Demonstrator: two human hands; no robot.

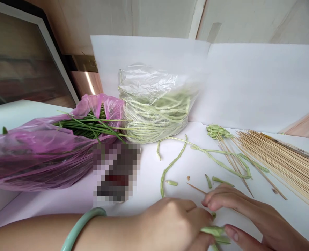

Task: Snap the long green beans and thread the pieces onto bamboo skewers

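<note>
On the white paper-covered table (pixel 146 198), a clear plastic bag of long beans (pixel 154 111) sits beside a pink plastic bag (pixel 39 157) of green stalks, with bamboo skewers (pixel 282 160) at right. The left hand (pixel 170 223), wearing a jade bangle (pixel 82 226), and the right hand (pixel 243 212) close together around a folded long bean (pixel 213 230).

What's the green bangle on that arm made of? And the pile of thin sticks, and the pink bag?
The bangle looks like polished jade or glass: glossy, pale green; I can't tell which. The sticks look like bare wood or bamboo: pale, matte, unpainted. The pink bag looks like thin plastic: shiny, see-through, crinkled.
</note>
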